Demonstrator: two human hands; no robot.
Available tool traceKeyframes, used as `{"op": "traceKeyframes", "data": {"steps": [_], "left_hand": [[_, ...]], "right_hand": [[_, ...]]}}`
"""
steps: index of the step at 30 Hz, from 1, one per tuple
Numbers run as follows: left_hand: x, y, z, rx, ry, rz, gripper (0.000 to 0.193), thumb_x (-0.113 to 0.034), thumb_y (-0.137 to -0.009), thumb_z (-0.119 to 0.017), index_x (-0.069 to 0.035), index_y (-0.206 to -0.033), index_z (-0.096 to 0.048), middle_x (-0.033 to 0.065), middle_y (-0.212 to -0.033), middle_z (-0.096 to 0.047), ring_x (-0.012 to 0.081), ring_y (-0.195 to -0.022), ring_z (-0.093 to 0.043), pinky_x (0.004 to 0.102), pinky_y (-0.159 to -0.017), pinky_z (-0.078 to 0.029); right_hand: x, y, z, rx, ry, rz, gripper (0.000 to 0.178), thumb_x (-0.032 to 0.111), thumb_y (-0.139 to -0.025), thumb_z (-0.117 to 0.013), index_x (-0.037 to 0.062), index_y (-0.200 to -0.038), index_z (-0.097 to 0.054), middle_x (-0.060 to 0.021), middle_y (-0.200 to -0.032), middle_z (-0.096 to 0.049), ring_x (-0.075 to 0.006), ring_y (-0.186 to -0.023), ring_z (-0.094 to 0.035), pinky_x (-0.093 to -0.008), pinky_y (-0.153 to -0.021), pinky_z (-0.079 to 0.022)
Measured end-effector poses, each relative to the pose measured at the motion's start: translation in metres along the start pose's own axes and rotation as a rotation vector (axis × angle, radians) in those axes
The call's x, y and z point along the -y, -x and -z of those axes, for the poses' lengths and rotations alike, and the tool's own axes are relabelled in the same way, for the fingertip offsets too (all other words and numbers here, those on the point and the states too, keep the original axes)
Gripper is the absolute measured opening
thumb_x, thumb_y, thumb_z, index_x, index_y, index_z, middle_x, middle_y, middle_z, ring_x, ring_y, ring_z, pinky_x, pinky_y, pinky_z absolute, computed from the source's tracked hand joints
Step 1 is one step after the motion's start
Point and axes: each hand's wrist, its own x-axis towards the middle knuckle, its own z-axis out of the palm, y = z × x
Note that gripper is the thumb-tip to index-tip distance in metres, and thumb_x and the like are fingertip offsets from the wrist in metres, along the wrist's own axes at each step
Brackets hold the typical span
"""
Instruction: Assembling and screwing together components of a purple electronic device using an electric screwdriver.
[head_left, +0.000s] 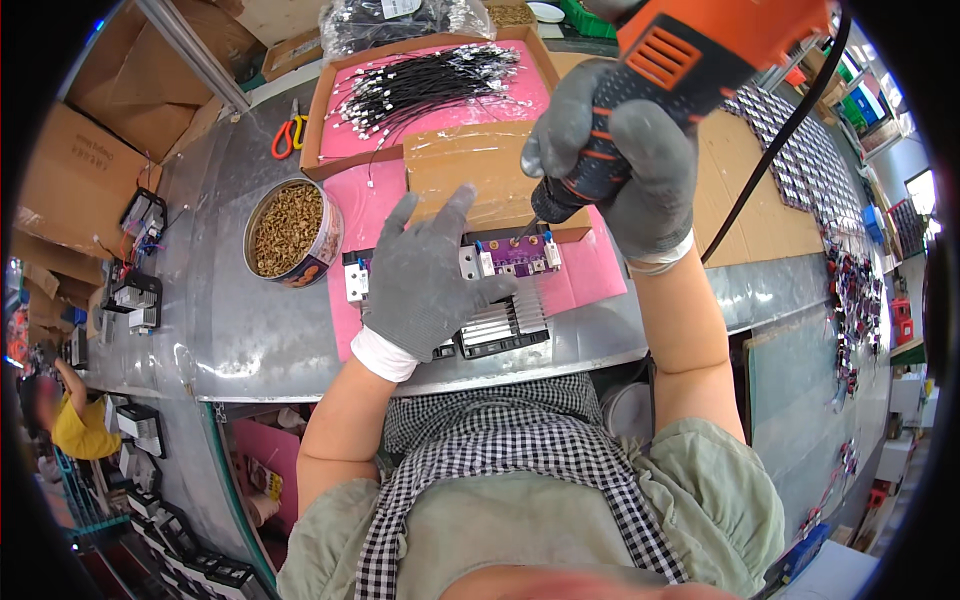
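My right hand (650,175), in a grey glove, is wrapped round an orange and black electric screwdriver (690,60). Its bit points down at a purple circuit board (510,258) with white and blue parts. Silver heat-sink fins (505,318) show in front of the board. Across the board's left part lies my left hand (425,280), also gloved, with fingers spread; it hides what is beneath the palm. A pink foam sheet (590,275) lies under the work. To the left stands a round tub (290,232) of small brass-coloured screws.
Behind the work, a cardboard tray (315,130) holds black cables (430,90) with white connectors. Scissors (290,135) with red and yellow handles lie beside it. A black cord (775,150) hangs at right. Heat-sink units (140,290) line the left; another person in yellow (85,428) is beyond.
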Motion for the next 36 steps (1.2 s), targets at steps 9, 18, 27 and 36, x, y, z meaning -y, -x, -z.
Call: {"op": "traceKeyframes", "data": {"steps": [9,18,27,36], "left_hand": [[0.0,-0.002,-0.001,-0.042,0.02,-0.032,0.095,-0.053,-0.07,-0.085,0.0,-0.141,-0.05,0.016,-0.101,-0.075,0.0285,-0.105,-0.07,0.0456,-0.119,-0.032],[0.001,-0.001,-0.003,-0.062,0.014,-0.064,0.095,-0.061,-0.075,-0.077,0.002,-0.139,-0.05,0.0176,-0.09,-0.072,0.0307,-0.096,-0.07,0.0469,-0.118,-0.032],[-0.004,-0.003,0.004,0.0,0.033,-0.026,0.092,-0.056,-0.074,-0.08,0.002,-0.139,-0.052,0.0182,-0.099,-0.073,0.0321,-0.101,-0.069,0.0469,-0.116,-0.033],[0.002,0.006,0.014,-0.054,0.087,-0.051,0.088,-0.038,-0.07,-0.088,0.007,-0.136,-0.052,0.0261,-0.135,-0.058,0.0428,-0.129,-0.05,0.0492,-0.114,-0.035]], "right_hand": [[0.005,0.001,-0.01,-0.241,0.084,-0.004,0.031,0.031,-0.1,-0.058,0.0006,-0.091,-0.06,-0.007,-0.077,-0.061,-0.0193,-0.067,-0.064,-0.0368,-0.069,-0.058],[0.008,0.004,0.003,-0.302,0.131,-0.047,0.038,0.037,-0.097,-0.062,0.0033,-0.08,-0.061,-0.0067,-0.07,-0.059,-0.0199,-0.066,-0.064,-0.0348,-0.07,-0.057],[0.01,0.001,-0.011,-0.269,-0.166,0.043,0.036,-0.001,-0.085,-0.064,-0.0028,-0.12,-0.054,-0.0079,-0.068,-0.061,-0.0171,-0.055,-0.06,-0.0323,-0.053,-0.053],[-0.017,0.039,0.034,-0.393,0.376,-0.09,0.116,0.031,-0.078,-0.085,0.0088,-0.163,-0.008,-0.0197,-0.129,-0.054,-0.0285,-0.106,-0.062,-0.043,-0.09,-0.056]]}}
